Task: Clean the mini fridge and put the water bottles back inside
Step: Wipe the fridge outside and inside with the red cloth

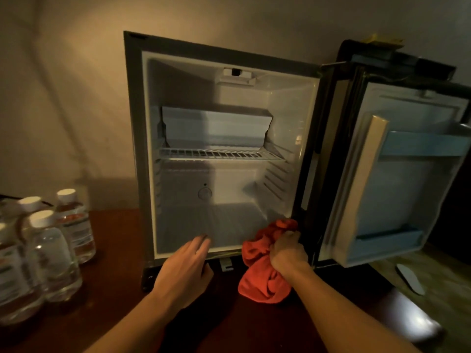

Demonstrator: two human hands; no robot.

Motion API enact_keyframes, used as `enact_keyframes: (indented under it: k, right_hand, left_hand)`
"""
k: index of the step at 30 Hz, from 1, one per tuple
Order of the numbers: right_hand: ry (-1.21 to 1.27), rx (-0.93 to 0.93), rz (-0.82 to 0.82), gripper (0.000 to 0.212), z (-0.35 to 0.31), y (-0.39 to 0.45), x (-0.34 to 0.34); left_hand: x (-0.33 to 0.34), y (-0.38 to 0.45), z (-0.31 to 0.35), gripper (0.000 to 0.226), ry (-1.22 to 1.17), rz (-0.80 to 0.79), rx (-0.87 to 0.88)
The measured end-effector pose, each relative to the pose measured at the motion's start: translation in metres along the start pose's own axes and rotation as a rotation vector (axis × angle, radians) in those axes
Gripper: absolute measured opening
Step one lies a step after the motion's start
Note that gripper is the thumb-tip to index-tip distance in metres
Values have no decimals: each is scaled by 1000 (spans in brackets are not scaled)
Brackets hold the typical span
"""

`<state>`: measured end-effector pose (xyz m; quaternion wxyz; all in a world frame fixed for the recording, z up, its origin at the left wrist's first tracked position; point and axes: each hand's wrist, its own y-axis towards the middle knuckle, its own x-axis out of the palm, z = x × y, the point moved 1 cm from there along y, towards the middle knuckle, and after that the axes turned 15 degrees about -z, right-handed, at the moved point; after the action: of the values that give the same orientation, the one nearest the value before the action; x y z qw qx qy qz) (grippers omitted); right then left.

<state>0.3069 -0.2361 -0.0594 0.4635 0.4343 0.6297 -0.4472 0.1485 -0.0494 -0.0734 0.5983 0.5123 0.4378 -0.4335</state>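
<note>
While the right hand (288, 253) grips a red cloth (265, 271) at the open mini fridge (224, 149) sill and the left hand (188, 263) rests flat, a backward elbow could topple the water bottles (48, 245) waiting left on the counter (114, 250).

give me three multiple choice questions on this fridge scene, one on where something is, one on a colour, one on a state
1. Where do the water bottles stand?
A. on the wire shelf
B. on the wooden surface left of the mini fridge
C. in the door rack

2. What colour is the cloth that the right hand grips?
A. red
B. white
C. blue

3. How is the fridge door?
A. shut
B. taken off
C. swung open to the right

Answers:
1 B, the bottles cluster on the wooden surface beside the mini fridge, whose wire shelf is bare.
2 A, the bunched cloth at the fridge's lower right corner is red.
3 C, the door's inner racks face the camera.
</note>
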Motion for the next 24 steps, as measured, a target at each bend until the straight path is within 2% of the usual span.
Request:
enact_keyframes:
  k: [4, 9, 12, 15, 17, 20, 24]
  right_hand:
    - [-27, -78, 207, 81, 0, -20, 1]
    - [-132, -144, 227, 92, 2, -31, 2]
    - [-221, -239, 279, 87, 3, -32, 7]
    - [-300, -347, 185, 81, 8, -25, 25]
    - [-334, -324, 160, 83, 17, -17, 35]
    - [-308, -195, 178, 88, 17, -12, 43]
    - [-203, -50, 222, 79, -6, -9, 42]
  left_hand:
    - [-4, 5, 7, 63, 18, 8, 8]
    - [3, 10, 16, 63, 20, -22, 10]
    - [8, 14, 21, 62, 14, -22, 13]
    - [9, 16, 26, 63, 25, -22, 9]
    - [10, 17, 27, 63, 24, -20, 5]
    - [15, 18, 22, 63, 32, -30, -7]
    - [17, 13, 10, 62, 23, -48, -20]
